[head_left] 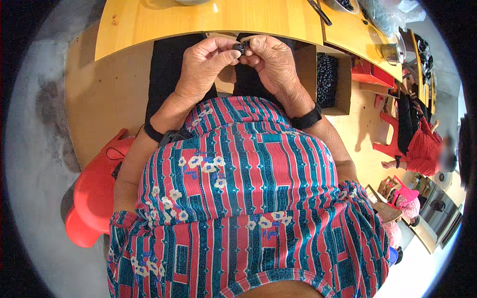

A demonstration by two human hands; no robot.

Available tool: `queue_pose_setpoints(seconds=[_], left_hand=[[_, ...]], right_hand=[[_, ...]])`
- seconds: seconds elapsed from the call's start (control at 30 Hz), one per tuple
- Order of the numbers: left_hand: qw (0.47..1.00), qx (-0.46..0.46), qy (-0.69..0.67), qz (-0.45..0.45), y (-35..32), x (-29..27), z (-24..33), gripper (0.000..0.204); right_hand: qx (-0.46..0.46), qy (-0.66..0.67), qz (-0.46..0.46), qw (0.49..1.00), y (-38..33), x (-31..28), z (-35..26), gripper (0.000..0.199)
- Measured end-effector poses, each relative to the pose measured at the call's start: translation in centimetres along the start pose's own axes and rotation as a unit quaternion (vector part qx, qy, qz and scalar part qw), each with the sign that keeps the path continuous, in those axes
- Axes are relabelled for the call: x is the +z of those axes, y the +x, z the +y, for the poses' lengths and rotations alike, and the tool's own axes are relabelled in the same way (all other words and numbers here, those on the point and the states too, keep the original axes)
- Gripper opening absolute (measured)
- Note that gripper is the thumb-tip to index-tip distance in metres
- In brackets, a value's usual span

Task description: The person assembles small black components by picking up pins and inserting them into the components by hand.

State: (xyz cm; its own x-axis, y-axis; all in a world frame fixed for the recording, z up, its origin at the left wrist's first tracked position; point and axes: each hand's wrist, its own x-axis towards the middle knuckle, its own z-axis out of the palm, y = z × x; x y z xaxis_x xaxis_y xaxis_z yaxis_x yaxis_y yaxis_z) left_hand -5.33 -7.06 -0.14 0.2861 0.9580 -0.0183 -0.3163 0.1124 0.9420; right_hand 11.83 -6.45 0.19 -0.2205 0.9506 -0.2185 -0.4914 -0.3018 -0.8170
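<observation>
My left hand (pixel 202 65) and my right hand (pixel 271 62) meet just below the edge of a yellow wooden table (pixel 208 22). Together their fingertips pinch a small black part (pixel 240 48). Both thumbs and forefingers press on it from either side, so most of the part is hidden. Each wrist wears a black band. My red and teal striped, flowered top fills the lower half of the view, and my black trousers show beneath the hands.
A cardboard box (pixel 343 82) full of small black parts stands on the floor to the right. A red plastic stool (pixel 92 191) is under me at left. Another person in red (pixel 422 149) sits at far right, beside more tables and a metal bowl (pixel 340 5).
</observation>
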Motion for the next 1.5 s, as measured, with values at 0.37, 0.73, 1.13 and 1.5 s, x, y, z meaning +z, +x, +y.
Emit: queue_pose_setpoints(seconds=[0.37,0.73,1.13,1.5], left_hand=[[1.0,-0.004,0.011,0.003,0.2,-0.2,-0.7,0.019],[0.998,0.017,0.065,-0.003,0.1,-0.4,-0.8,0.017],[0.991,0.012,0.133,0.0,0.2,-0.5,-0.8,0.013],[0.993,0.014,0.114,0.012,0.1,-0.2,-0.8,0.014]], right_hand=[[0.011,0.012,-0.023,1.0,0.2,-0.5,-0.2,0.018],[-0.009,-0.086,0.009,0.996,0.0,-0.4,-0.7,0.017],[-0.054,-0.225,-0.01,0.973,0.0,-0.8,-1.5,0.018],[-0.083,-0.306,-0.018,0.948,-0.1,-0.5,-1.9,0.018]])
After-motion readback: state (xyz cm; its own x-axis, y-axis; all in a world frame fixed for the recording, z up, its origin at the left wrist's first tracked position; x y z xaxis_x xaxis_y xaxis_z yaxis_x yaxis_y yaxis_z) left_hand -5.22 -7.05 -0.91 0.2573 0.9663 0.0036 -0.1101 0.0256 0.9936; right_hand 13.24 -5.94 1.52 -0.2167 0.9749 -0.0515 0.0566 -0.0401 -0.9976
